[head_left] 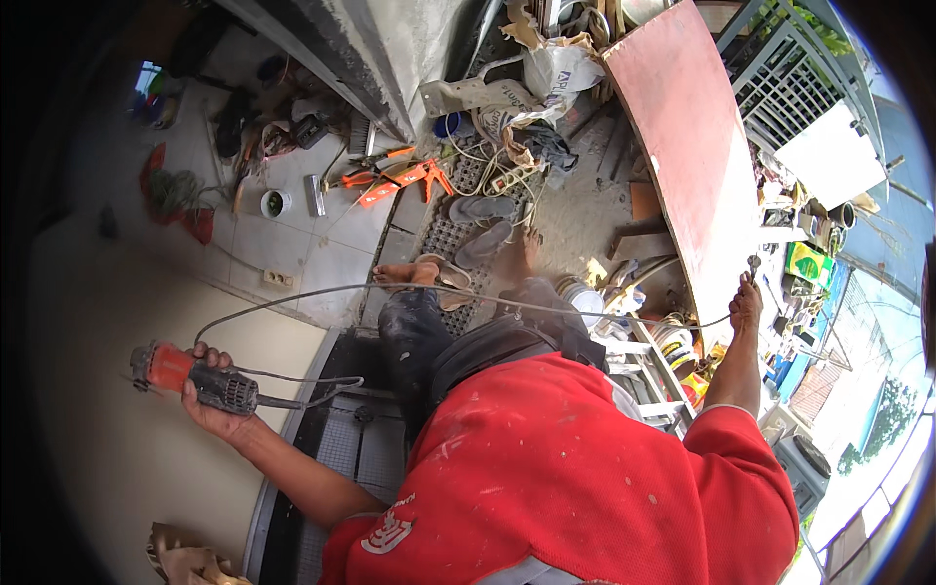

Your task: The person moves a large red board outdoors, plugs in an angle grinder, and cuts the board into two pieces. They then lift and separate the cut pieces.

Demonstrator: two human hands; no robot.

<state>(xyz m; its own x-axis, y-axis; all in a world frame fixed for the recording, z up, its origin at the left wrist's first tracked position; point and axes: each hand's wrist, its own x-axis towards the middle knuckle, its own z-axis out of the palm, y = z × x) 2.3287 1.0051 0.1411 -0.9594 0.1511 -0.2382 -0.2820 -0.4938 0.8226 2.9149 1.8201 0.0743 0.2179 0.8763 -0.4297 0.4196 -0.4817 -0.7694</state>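
My left hand (216,402) is wrapped round an orange and black corded power tool (200,378), held out at the left over a pale smooth surface. Its exact kind is hard to make out, as the working end lies in the dim rim. From the tool's back a dark power cord (468,290) loops, then runs across in front of me to the right. Out at the right, my right hand (746,304) is closed on that cord close to its end, with a dark plug (754,262) sticking up above the fingers.
An orange caulking gun (405,182), pliers, a small white pot (275,203) and a white socket strip (279,279) lie on the tiles. Another extension socket (507,180) sits among tangled cable near grey slippers (483,244). A pink board (682,136) leans at right, beside a ladder (648,375) and clutter.
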